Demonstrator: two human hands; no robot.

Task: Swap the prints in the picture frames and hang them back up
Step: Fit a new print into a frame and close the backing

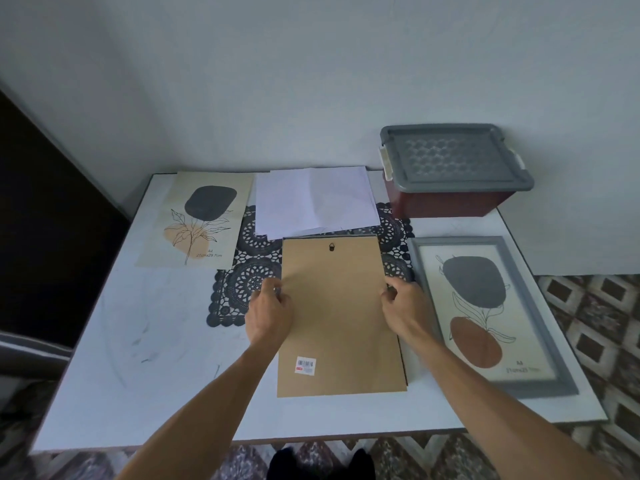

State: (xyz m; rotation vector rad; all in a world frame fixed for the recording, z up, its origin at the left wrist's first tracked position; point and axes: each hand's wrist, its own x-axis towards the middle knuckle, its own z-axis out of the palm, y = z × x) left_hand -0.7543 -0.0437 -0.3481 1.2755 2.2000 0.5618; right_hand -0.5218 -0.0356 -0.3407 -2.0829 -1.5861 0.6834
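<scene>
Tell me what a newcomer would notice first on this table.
First, the brown backing board at the centre, its side edges gripped by the left hand and right hand. Next, two leaf prints flank it: a loose print on the left, a framed print on the right.

Front-left table (138,358) lies open; storage box (450,157) and framed print (485,306) crowd right.

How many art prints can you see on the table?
2. A loose beige leaf print lies at the white table's far left; another sits inside the grey picture frame on the right. The brown backing board in the centre may hide more.
</scene>
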